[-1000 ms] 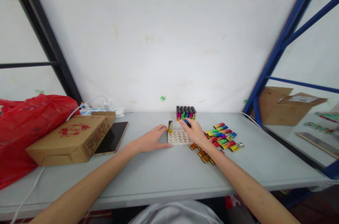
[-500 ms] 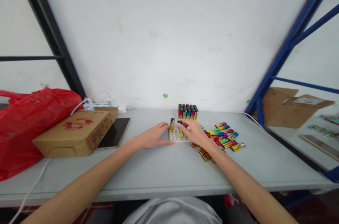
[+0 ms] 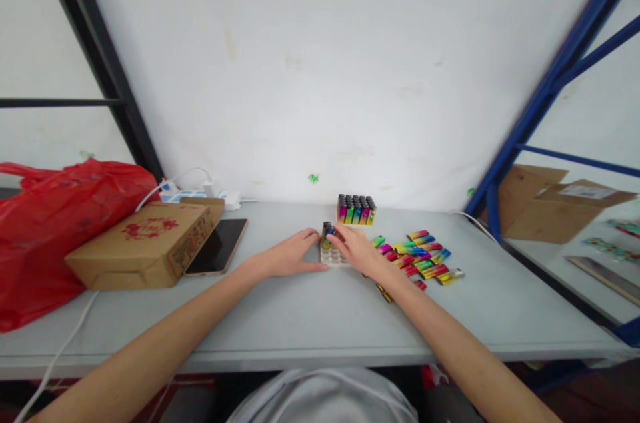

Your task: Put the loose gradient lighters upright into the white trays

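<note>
- A pale wall (image 3: 320, 89) backs a grey table (image 3: 300, 326) across the frame.
- At the left edge, a red bag (image 3: 85, 216) slumps beside a cardboard box (image 3: 145, 229); a dark-screened phone (image 3: 220, 246) lies just right of them.
- Centre, the left hand (image 3: 293, 255) is spread, grasping nothing visible, its fingertips at the left edge of a white holed tray (image 3: 330, 259).
- At the tray's upper left corner, a dark-topped lighter (image 3: 329, 230) has its long axis near upright; it lies at the left hand's upper right.
- The right hand (image 3: 356, 246), nearer, reaches in from the right and seems to pinch it; its fingers hide the lower end.
- Right of centre, loose lighters (image 3: 434, 270) lie flat.
</note>
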The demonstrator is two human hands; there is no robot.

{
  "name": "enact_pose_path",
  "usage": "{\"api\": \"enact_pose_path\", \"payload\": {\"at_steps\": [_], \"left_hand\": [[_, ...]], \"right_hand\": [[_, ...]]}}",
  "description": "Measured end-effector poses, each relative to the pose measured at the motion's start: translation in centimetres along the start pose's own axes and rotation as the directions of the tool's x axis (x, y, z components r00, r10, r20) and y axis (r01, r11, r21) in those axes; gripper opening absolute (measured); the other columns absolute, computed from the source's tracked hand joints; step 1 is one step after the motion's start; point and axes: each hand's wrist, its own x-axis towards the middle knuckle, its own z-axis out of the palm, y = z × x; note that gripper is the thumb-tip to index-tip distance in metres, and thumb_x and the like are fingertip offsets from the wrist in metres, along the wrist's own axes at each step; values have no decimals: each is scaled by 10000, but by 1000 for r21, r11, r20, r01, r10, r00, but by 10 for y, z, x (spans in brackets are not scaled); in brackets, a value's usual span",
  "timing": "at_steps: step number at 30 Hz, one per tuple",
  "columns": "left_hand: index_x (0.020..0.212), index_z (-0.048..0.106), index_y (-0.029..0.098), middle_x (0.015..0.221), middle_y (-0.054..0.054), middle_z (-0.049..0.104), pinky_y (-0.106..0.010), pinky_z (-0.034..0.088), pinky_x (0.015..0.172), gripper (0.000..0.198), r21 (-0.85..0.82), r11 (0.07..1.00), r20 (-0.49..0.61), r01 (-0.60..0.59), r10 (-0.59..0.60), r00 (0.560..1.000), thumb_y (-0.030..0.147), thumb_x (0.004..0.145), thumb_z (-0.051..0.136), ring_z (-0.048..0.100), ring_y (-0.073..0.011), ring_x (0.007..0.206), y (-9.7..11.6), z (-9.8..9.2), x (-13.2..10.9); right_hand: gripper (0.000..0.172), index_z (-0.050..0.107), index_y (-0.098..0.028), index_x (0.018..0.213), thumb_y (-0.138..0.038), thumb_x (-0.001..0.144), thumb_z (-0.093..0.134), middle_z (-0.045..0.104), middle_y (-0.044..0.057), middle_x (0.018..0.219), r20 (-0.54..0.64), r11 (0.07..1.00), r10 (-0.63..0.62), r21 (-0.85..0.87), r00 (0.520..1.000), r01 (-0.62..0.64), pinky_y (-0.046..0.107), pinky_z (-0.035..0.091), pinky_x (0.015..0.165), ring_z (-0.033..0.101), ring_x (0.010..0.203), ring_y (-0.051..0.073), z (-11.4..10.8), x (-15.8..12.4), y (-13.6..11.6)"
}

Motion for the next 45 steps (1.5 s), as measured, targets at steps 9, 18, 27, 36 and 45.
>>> {"api": "enact_pose_path", "payload": {"at_steps": [9, 18, 27, 36, 45], "left_hand": [[1386, 514, 206, 1417, -134, 565, -421, 424, 1159, 657, 9, 1000, 2, 12, -12, 1000, 656, 921, 624, 564, -318, 1309, 0, -1, 0], [1367, 527, 200, 1420, -128, 557, -411, 414, 1166, 638, 16, 1000, 27, 17, -17, 1000, 680, 950, 573, 553, -302, 1326, 0, -4, 1], [1412, 498, 196, 1463, -139, 534, -416, 409, 1184, 725, 50, 998, 25, 45, -46, 999, 737, 931, 548, 555, -314, 1348, -1, -3, 1], [1416, 511, 190, 1480, -146, 538, -423, 409, 1190, 743, 56, 997, 12, 61, -62, 998, 742, 921, 560, 552, -325, 1362, -1, -2, 1], [1423, 494, 182, 1501, -152, 513, -409, 388, 1206, 735, 54, 996, 41, 70, -72, 997, 727, 933, 554, 536, -315, 1378, 2, -4, 1]], "right_hand": [[210, 637, -157, 1051, -334, 1080, 526, 712, 78, 858, 74, 975, 4, -221, 997, 13, 279, 408, 691, 658, 778, 205, 1, 4, 2], [322, 705, -161, 896, -394, 1065, 561, 699, 42, 789, 122, 957, -49, -277, 991, 81, 271, 378, 702, 622, 717, 161, -17, 3, -6], [203, 745, -148, 1024, -253, 1035, 571, 763, 101, 969, 108, 933, 221, -312, 969, -178, 283, 469, 822, 677, 857, 193, -89, -20, 50], [407, 732, -154, 1233, -359, 882, 758, 766, 134, 1200, 320, 829, 559, -253, 765, -499, 290, 556, 880, 731, 1058, 254, -155, -61, 81], [276, 788, -175, 1116, -193, 844, 747, 793, 99, 1094, 308, 816, 559, -370, 770, -444, 278, 549, 838, 741, 961, 236, -129, -46, 84]]}}
